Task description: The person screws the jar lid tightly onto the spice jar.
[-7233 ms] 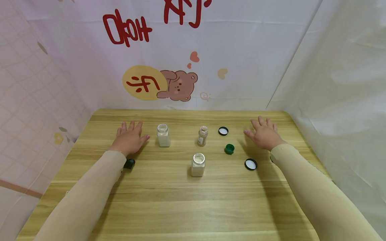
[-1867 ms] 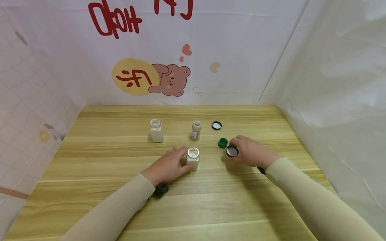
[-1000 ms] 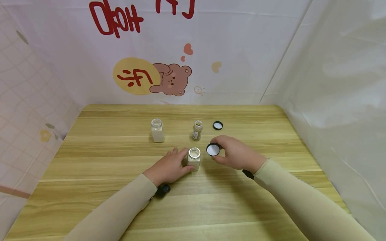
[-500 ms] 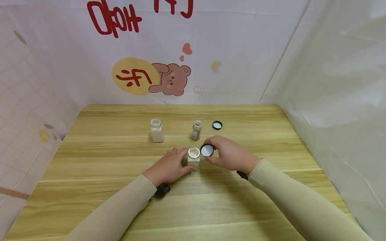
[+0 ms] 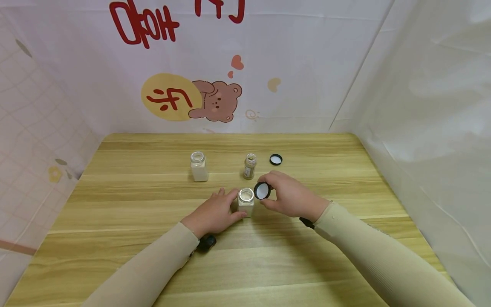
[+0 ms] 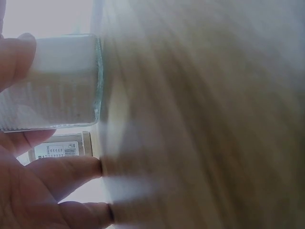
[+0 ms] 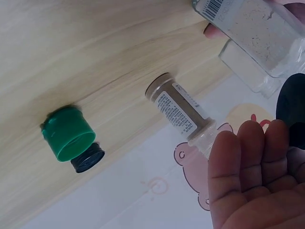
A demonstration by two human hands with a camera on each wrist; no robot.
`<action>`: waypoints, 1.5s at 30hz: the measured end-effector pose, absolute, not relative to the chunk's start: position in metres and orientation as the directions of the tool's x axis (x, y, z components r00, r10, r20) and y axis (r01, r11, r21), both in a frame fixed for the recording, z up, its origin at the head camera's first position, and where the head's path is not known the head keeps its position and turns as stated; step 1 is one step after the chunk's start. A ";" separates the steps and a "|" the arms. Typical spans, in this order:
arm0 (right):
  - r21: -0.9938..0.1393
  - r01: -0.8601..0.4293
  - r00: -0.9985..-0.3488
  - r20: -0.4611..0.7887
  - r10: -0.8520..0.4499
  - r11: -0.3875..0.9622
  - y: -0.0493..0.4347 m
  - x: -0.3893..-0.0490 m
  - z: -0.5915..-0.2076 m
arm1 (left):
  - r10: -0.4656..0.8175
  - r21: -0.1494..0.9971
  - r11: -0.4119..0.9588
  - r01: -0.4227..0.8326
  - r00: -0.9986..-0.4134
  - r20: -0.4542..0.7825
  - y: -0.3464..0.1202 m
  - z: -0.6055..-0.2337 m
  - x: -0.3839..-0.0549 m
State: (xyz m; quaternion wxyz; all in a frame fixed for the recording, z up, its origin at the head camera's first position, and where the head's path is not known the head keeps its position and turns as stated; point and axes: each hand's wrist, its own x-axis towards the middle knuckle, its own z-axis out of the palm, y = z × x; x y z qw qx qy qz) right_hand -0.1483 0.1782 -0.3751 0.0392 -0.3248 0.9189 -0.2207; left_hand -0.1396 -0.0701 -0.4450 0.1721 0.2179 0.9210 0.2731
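The left hand [image 5: 213, 213] grips an open square glass jar [image 5: 246, 207] about midway between the side edges of the table [image 5: 134, 183]. The right hand [image 5: 291, 195] pinches a white-lined black lid [image 5: 262, 190] just beside the jar.

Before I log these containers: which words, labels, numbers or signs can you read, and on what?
"乐", apparently, turned sideways: yellow circle on the wall.
Red writing above: not legible to me, partly cut off.
Narrow brown jar, label: print too small.
Square jar in the left hand: barcode; any digits unreadable.
No brand or number is legible.
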 end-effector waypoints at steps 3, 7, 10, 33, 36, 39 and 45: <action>-0.431 -0.583 -0.783 0.073 -0.617 0.689 0.178 -0.148 -0.375 | 0.495 0.578 0.755 0.310 -0.847 -0.194 -0.070 -0.446 -0.139; -0.442 -0.582 -0.780 0.064 -0.623 0.683 0.177 -0.149 -0.377 | 0.497 0.580 0.753 0.311 -0.847 -0.189 -0.071 -0.447 -0.139; -0.452 -0.573 -0.782 0.051 -0.621 0.684 0.176 -0.150 -0.377 | 0.496 0.579 0.754 0.311 -0.847 -0.191 -0.071 -0.447 -0.138; -0.539 -0.518 -0.786 -0.009 -0.619 0.665 0.165 -0.149 -0.377 | 0.505 0.579 0.749 0.321 -0.843 -0.187 -0.071 -0.447 -0.140; -0.558 -0.519 -0.778 -0.004 -0.628 0.647 0.163 -0.149 -0.378 | 0.505 0.579 0.749 0.322 -0.843 -0.184 -0.071 -0.447 -0.139; -0.561 -0.529 -0.769 0.000 -0.639 0.636 0.160 -0.149 -0.379 | 0.506 0.577 0.748 0.327 -0.844 -0.178 -0.071 -0.447 -0.139; -0.554 -0.548 -0.761 0.019 -0.648 0.627 0.157 -0.148 -0.382 | 0.512 0.576 0.745 0.336 -0.842 -0.170 -0.071 -0.448 -0.140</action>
